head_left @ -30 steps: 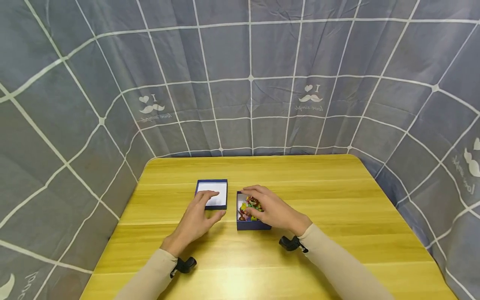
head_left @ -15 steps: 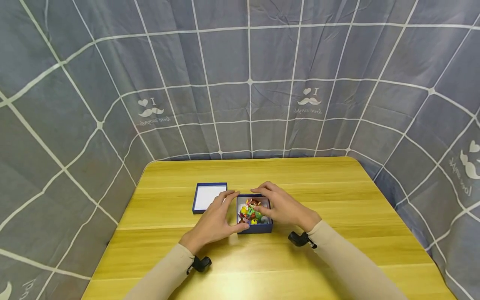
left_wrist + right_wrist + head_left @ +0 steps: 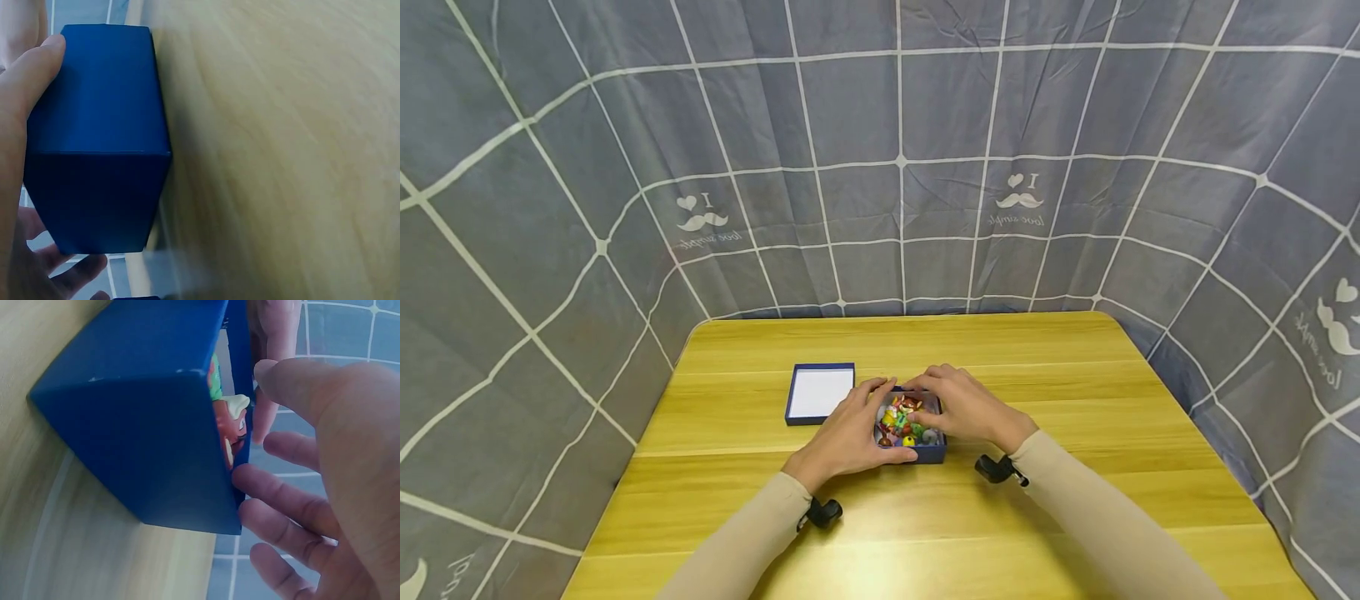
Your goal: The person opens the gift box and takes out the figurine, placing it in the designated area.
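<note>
A deep blue box [image 3: 931,456] stands on the wooden tabletop [image 3: 1037,350], its top uncovered. It holds a jumble of small, colourful figures [image 3: 898,421]: a brown one [image 3: 910,402] toward twelve o'clock, green and yellow pieces in the middle, a round yellow one [image 3: 908,442] at six and a grey one [image 3: 929,436] near four.

The left hand [image 3: 852,433] is at the box's nine o'clock side, clamped on it: the thumb lies along the near wall, and the fingers reach round to the far end (the left wrist view shows both parts plainly). The right hand [image 3: 970,410] is at two o'clock, its thumb and fingers apart and gently bent. Its fingers meet the rim at the far end, while its thumb hangs over the opening, seemingly gripping nothing; whether it touches a figure I cannot tell. The two hands are near each other across the box's far edge.

Between nine and ten o'clock from the box lies a shallow blue tray [image 3: 820,393] with a white inside, just beyond the left hand.

Beige sleeves [image 3: 745,533] come in from seven and five o'clock, each with a black device [image 3: 825,512] at the wrist. A grey curtain [image 3: 865,100] with white grid lines rises behind, at twelve o'clock.
</note>
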Demonstrator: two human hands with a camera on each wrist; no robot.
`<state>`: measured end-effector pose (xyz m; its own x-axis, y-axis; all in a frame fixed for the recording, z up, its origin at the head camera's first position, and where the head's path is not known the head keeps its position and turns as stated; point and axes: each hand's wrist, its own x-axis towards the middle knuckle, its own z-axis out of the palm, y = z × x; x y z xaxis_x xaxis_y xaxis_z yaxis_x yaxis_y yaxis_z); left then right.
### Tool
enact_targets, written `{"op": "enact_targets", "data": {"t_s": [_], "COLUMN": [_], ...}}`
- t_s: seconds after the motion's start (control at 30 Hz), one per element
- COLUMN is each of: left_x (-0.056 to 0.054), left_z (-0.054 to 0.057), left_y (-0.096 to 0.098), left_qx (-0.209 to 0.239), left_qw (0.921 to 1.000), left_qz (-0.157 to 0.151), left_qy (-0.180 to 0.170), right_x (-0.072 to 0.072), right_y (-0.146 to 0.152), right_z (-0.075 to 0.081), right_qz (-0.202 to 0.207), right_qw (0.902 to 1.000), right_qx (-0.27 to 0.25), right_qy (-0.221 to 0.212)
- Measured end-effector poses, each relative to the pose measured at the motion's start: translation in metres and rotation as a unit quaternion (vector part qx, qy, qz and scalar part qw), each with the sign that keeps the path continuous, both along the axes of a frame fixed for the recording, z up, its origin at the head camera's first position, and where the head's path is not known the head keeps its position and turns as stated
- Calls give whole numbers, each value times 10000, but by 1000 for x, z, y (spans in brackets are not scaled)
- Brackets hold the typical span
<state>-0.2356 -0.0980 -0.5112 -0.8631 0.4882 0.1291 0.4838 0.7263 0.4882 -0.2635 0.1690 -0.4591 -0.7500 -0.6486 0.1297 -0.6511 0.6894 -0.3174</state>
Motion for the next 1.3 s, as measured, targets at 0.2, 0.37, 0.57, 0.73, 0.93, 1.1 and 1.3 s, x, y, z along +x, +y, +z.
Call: {"op": "enact_targets", "data": {"t_s": [0.2, 0.37, 0.57, 0.73, 0.93, 1.1, 1.3], "left_x": [-3, -1, 1, 1, 1, 5, 7], "left_z": [-5, -10, -13, -14, -12, -10, -10], "left_y": [3, 5, 4, 2, 0, -3, -5], "left_qx": [88, 280, 344, 368, 357, 323, 320], "left_qw": [9999, 9996, 9994, 9993, 9993, 9994, 9994], "left_qz": [82, 37, 9, -27, -77, -104, -134], "left_qy": [119, 66, -18, -16, -31, -61, -75], "right_x": [-4, -4, -1, -3, -3, 0, 6], "right_y": [-2, -8, -16, -19, -24, -30, -33], "right_z": [-7, -13, -22, -26, -21, -17, -15], "right_qz": [-75, -135, -152, -181, -183, -67, -52], "right_qw": [9998, 9997, 9996, 9992, 9991, 9993, 9988], "right_qx": [51, 104, -2, -79, -167, -266, -444], "right_qy": [165, 159, 254, 345, 350, 240, 203]}}
